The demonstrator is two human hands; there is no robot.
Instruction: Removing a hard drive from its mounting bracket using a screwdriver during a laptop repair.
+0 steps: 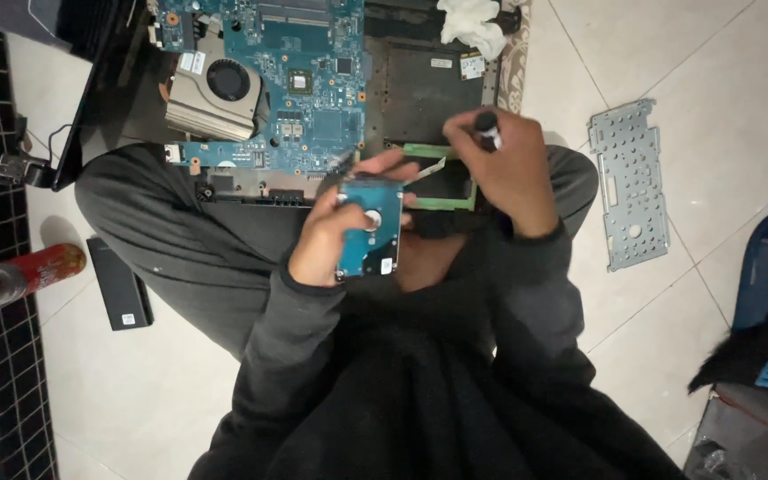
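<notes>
We sit cross-legged on a tiled floor [722, 116] with an opened laptop [420, 89] at 12 o'clock from our lap, its blue circuit board [313, 80] and cooling fan [224, 84] exposed. Our left hand [326, 236] grasps a hard drive [371, 227] at the centre of view, circuit side up, fingers wrapped along its left edge and thumb across the top. Our right hand [508, 173] is clenched around a screwdriver [488, 131], black handle pointing up, at 2 o'clock from the drive; its tip is hidden. We judge the drive rigid, compact and moderately heavy, yet fragile: hold it by the metal side edges, never the bare board. A perforated metal plate [628, 182] lies at 3 o'clock, a black battery [120, 284] at 9 o'clock.
</notes>
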